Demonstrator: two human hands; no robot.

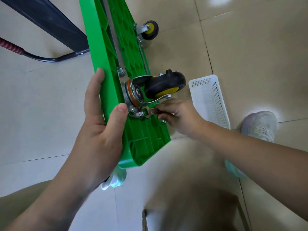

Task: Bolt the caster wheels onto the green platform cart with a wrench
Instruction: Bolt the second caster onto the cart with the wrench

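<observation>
The green platform cart (141, 130) stands on its edge on the floor, its ribbed underside facing right. My left hand (101, 124) grips its near top edge, thumb on the underside. A black caster wheel with a yellow hub (165, 85) sits on a metal plate on the underside. My right hand (176, 114) holds a small silver wrench (150, 112), whose open jaw is on a bolt (142, 113) at the plate's lower corner. A second caster wheel (149, 30) is mounted farther along the cart.
A white perforated plastic basket (211, 99) lies on the tiled floor just right of the cart. A shoe (260, 124) stands beside it. A dark panel with a black metal tube (50, 59) lies at the upper left. White cloth (115, 179) shows under the cart's near end.
</observation>
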